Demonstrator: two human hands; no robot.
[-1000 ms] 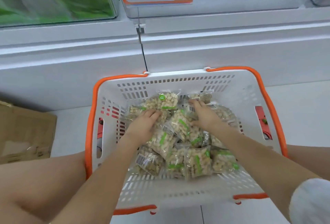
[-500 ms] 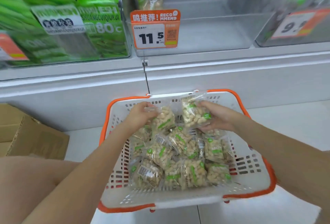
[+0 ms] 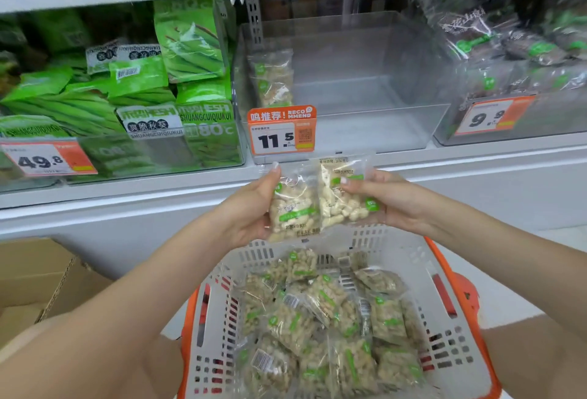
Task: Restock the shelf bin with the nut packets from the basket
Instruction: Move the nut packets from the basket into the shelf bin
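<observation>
Your left hand (image 3: 251, 211) grips one nut packet (image 3: 293, 204) from its left edge, thumb up along the side and the fingers curled behind it. Your right hand (image 3: 386, 200) holds a second packet (image 3: 341, 195), its thumb (image 3: 351, 183) pressed on the front and the other fingers wrapped behind. The two packets touch edge to edge, raised above the far rim of the basket (image 3: 457, 351) and just below the 11.5 price tag (image 3: 282, 131).

The basket sits at 6 o'clock, white with orange trim, and the remaining packets (image 3: 330, 319) lie heaped inside it, overlapping one another.

The clear shelf bin (image 3: 365, 125) stands at 12 o'clock, directly behind the price tag. A few nut packets (image 3: 273, 79) stand upright against its left wall; the rest of its floor shows bare.

At 10 o'clock, a neighbouring bin holds green snack bags (image 3: 178, 61) behind a 49.8 tag (image 3: 47, 160). At 2 o'clock another bin holds dark packets (image 3: 508, 45), blurred, with a 9.9 tag (image 3: 489, 117). A cardboard box (image 3: 38, 278) rests on the floor at 8 o'clock.
</observation>
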